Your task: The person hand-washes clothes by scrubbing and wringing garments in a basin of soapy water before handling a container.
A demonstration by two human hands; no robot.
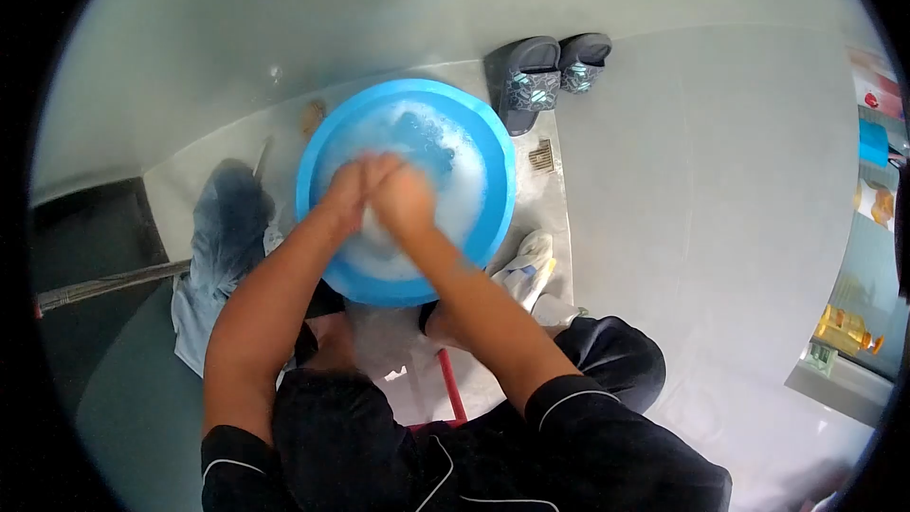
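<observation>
A round blue basin (500, 192) full of white, sudsy water (463, 175) stands on the floor in front of my knees. Both hands are over the middle of it, pressed close together and blurred by motion. My left hand (351, 192) is on the left side of the pair, its fingers smeared. Beside it, my right hand (406, 199) looks curled, with its knuckles up. Whatever may be between them cannot be made out. A pale patch below the hands blends with the foam.
Dark patterned slippers (533, 76) lean behind the basin, near a floor drain (541, 155). Blue jeans (223, 246) lie at the left. A whitish cloth (527, 270) is right of the basin. Shelves with a yellow bottle (844, 330) stand far right.
</observation>
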